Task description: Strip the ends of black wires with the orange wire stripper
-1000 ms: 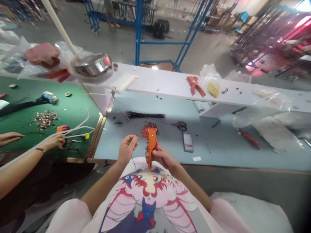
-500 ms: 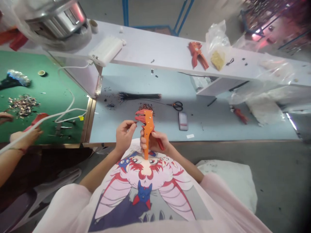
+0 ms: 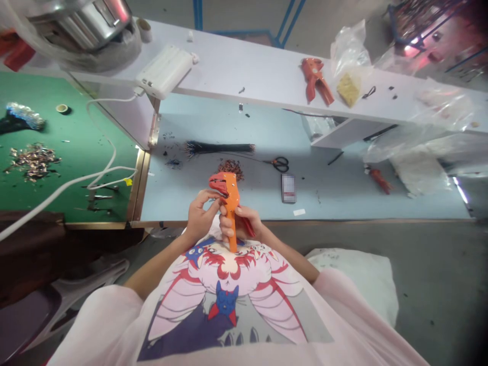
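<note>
Right hand (image 3: 251, 216) has the orange wire stripper (image 3: 231, 190), fingers wrapped round its orange handle, thumb laid across near the top of the grip. Red lever angles away from the orange handle, so the handles sit spread. Stripper is roughly upright in front of the shirt (image 3: 229, 305), by the front edge of the blue bench (image 3: 263, 198), head pointing away from the body, red nose to the left. Left hand (image 3: 204, 211) is right at that head: thumb and fingertips closed in a pinch on a thin wire, mostly hidden, fingertips up against the left side of the tool. Can't tell how far the wire sits in the nose. Just past the head: pile of coppery scraps (image 3: 231, 168). Behind that, black wire bundle (image 3: 221, 148) lying crosswise, ends frayed out to the left. Scissors (image 3: 280, 163) right of the pile, a pixelated phone-like slab (image 3: 288, 188) near them, small white label (image 3: 299, 212) just below. Further right on the bench, a red-handled tool (image 3: 379, 180) next to clear plastic bags (image 3: 419, 162). White shelf (image 3: 274, 76) runs across behind, carrying a second red-orange tool (image 3: 316, 81), a yellow packet (image 3: 348, 90) and a white box (image 3: 164, 71) with a cable plugged in. Green bench (image 3: 76, 195) to the left holds another scrap pile (image 3: 33, 161).
</note>
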`<state>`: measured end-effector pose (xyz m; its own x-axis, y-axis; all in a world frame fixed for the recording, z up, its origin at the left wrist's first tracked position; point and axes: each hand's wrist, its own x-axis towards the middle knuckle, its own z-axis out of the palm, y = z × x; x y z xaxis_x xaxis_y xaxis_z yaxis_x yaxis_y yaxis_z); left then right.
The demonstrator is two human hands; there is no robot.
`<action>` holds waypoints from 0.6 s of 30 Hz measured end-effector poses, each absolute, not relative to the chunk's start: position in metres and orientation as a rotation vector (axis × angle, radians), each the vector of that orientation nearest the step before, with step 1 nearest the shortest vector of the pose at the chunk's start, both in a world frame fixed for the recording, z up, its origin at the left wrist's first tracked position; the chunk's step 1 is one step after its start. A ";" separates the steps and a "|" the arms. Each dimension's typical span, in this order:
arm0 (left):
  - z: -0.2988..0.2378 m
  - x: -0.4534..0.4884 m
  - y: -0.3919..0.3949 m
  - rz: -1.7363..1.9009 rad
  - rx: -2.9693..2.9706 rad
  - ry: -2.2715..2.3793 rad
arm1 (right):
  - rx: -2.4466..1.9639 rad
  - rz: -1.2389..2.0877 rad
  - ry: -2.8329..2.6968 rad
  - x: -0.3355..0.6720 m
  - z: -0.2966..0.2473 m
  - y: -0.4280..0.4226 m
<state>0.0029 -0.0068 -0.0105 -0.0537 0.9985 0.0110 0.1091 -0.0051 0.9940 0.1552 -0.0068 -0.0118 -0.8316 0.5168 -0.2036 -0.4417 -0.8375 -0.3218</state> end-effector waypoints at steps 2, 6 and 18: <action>-0.010 0.003 -0.006 1.199 1.296 1.310 | -0.397 2.576 -0.379 0.156 -0.012 -0.006; -0.008 0.004 -0.004 1.172 1.300 1.321 | -0.420 2.570 -0.418 0.158 -0.014 -0.005; -0.006 0.006 -0.001 1.128 1.252 1.354 | -0.474 2.580 -0.357 0.158 -0.019 -0.005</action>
